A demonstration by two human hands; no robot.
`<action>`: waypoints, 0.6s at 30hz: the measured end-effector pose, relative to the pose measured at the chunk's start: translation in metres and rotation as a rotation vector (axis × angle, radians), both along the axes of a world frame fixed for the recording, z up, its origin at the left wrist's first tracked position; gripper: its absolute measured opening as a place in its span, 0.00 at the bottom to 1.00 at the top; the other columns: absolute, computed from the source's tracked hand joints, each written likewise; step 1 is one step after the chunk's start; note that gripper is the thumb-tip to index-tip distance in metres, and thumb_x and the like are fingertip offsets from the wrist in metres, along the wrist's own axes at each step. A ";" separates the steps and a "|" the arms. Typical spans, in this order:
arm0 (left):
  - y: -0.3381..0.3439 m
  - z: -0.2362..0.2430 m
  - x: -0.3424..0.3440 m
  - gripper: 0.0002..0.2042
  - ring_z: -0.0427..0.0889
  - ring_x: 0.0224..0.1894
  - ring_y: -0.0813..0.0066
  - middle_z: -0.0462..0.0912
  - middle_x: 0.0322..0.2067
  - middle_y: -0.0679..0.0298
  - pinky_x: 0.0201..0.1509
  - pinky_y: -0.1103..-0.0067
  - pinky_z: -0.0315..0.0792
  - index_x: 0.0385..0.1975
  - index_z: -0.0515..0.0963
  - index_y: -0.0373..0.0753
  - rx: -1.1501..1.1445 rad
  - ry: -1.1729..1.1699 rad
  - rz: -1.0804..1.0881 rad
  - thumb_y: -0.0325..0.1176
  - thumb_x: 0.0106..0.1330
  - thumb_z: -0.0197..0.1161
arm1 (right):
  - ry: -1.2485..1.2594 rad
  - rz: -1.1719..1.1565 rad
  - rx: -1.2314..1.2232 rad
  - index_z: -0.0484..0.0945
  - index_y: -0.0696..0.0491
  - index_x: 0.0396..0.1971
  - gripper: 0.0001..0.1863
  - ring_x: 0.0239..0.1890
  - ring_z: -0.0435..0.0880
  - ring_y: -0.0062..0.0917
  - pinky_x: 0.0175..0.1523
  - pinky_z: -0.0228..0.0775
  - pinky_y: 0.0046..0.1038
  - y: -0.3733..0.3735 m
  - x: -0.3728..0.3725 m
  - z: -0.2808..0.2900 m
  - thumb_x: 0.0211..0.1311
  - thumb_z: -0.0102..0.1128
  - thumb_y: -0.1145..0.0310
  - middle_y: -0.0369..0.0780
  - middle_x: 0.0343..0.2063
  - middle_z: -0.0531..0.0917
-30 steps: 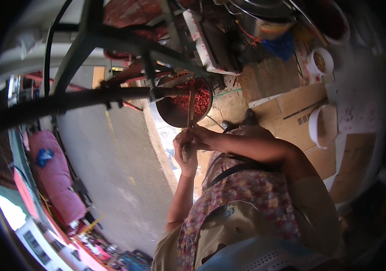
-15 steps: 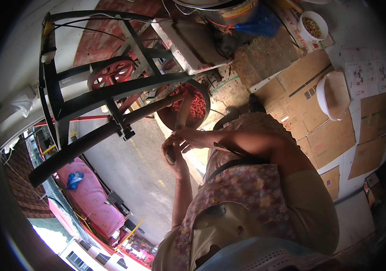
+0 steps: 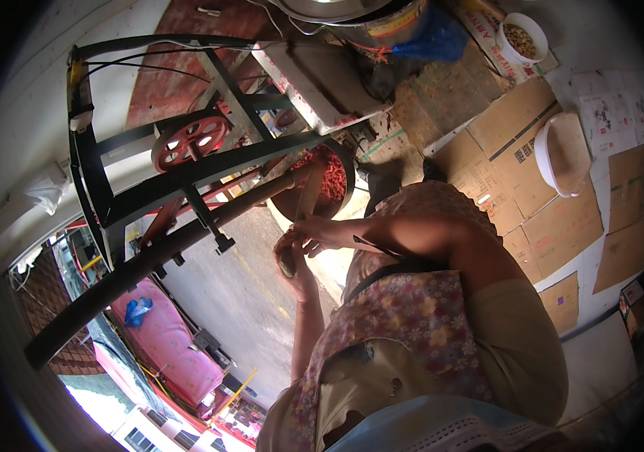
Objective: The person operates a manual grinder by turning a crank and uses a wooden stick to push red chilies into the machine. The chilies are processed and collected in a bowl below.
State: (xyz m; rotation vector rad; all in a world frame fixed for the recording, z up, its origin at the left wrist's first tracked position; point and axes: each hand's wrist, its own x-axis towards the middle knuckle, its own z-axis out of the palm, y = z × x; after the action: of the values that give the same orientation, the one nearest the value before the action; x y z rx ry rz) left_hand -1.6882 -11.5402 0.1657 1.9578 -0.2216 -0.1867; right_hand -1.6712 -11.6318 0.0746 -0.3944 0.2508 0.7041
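Note:
A dark round pot (image 3: 346, 197) holds chopped red pieces (image 3: 332, 181), perhaps chillies. Into it leans a flat wooden paddle (image 3: 307, 200). My left hand (image 3: 295, 273) is closed around the paddle's handle, whose dark end pokes out of the grip. Just above, my right hand (image 3: 324, 232) is closed on the same paddle, with some of its fingers hidden. A long dark pole (image 3: 186, 248) slants from the lower left, and its lighter end meets the paddle's upper part over the pot.
A black metal frame (image 3: 216, 167) with a red spoked wheel (image 3: 190, 142) stands at the far left. Beside it is a pale red-spattered box (image 3: 322, 83). Cardboard (image 3: 521, 162) covers the floor at right, with a white basin (image 3: 563, 156) and a small white bucket (image 3: 522, 38).
The dark pole has swung, its lower left end now further down and left. My hands keep their grip on the paddle with little movement. The whole view has shifted slightly.

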 end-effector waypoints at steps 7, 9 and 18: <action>0.028 -0.013 0.019 0.07 0.76 0.48 0.64 0.75 0.46 0.56 0.53 0.71 0.73 0.43 0.70 0.34 0.038 0.030 -0.023 0.24 0.67 0.55 | 0.055 0.035 0.047 0.70 0.49 0.39 0.11 0.25 0.77 0.20 0.33 0.75 0.28 0.010 0.018 -0.006 0.65 0.48 0.59 0.36 0.31 0.76; 0.035 -0.017 0.026 0.08 0.76 0.48 0.64 0.76 0.46 0.57 0.54 0.70 0.72 0.44 0.70 0.34 0.060 -0.002 -0.110 0.23 0.67 0.54 | 0.091 0.012 0.072 0.72 0.49 0.36 0.09 0.23 0.76 0.18 0.32 0.75 0.27 0.016 0.025 -0.011 0.64 0.48 0.60 0.35 0.30 0.77; 0.043 -0.018 0.049 0.15 0.77 0.49 0.66 0.77 0.44 0.59 0.58 0.72 0.68 0.45 0.72 0.34 0.050 -0.046 -0.238 0.16 0.59 0.60 | 0.295 -0.087 0.107 0.73 0.53 0.32 0.15 0.31 0.75 0.22 0.35 0.70 0.28 0.032 0.052 -0.029 0.64 0.52 0.55 0.37 0.27 0.75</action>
State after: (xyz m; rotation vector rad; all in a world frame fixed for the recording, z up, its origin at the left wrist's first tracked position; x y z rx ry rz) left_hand -1.6390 -11.4968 0.1482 1.9841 -0.4850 -0.3050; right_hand -1.6190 -11.6001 0.0454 -0.1746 0.5041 0.6860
